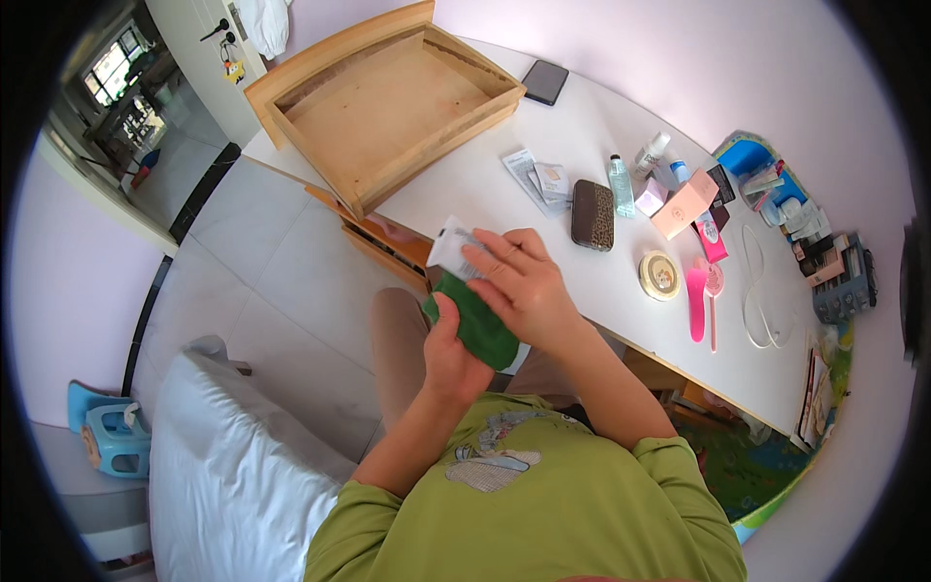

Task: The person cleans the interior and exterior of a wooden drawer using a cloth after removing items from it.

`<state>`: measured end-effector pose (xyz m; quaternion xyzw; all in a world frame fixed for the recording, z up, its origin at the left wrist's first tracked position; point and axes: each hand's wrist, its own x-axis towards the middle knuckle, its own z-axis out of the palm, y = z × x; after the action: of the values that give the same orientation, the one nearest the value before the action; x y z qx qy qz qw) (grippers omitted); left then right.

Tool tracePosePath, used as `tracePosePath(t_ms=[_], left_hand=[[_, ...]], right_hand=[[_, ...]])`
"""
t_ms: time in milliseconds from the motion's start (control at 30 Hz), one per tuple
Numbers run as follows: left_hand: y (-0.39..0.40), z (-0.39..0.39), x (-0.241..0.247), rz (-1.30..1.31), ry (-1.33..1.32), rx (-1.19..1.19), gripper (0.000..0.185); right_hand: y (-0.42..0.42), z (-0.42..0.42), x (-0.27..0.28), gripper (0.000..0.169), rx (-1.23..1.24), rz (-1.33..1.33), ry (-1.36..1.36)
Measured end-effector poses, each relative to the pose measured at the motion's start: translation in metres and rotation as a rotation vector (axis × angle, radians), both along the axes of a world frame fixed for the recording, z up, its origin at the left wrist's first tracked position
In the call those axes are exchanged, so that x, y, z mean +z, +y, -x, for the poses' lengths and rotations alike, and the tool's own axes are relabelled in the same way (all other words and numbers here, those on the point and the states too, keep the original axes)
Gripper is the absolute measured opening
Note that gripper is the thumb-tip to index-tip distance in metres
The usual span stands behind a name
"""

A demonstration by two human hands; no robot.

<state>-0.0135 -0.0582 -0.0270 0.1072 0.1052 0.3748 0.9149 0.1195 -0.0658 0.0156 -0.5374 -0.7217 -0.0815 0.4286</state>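
Observation:
My left hand (454, 349) grips a folded green cloth (484, 327), its thumb lying across the near side. Against the cloth's upper end leans a white squeeze tube (454, 249) bearing small writing. The fingers of my right hand (520, 284) are closed over that tube and its lower end is hidden. Both hands are just off the white desk's near edge, over my lap. Beyond them on the desk lie a brown leopard-print case (593, 216), some flat packets (550, 182) and a clear bottle with a black cap (621, 187).
An emptied wooden drawer (393, 116) rests on the desk's left end (451, 196), beside a black phone-like slab (546, 82). Rightward stand a peach box (684, 204), a round compact (659, 276), a pink spatula-like piece (696, 305) and a white cable (753, 291). A white-covered bed (233, 465) is behind left.

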Motion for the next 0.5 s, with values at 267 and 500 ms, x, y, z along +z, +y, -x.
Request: tracePosePath(t_ms=[267,500], left_hand=[[0.015,0.004,0.016,-0.132,0.013,0.085,0.061],[0.033,0.019,0.031,-0.443,-0.015,0.112,0.071]], right_hand=[[0.01,-0.052,-0.009,0.034,-0.344,0.084,-0.016],[-0.008,-0.026,0.018,0.055,0.035,0.341,0.506]])
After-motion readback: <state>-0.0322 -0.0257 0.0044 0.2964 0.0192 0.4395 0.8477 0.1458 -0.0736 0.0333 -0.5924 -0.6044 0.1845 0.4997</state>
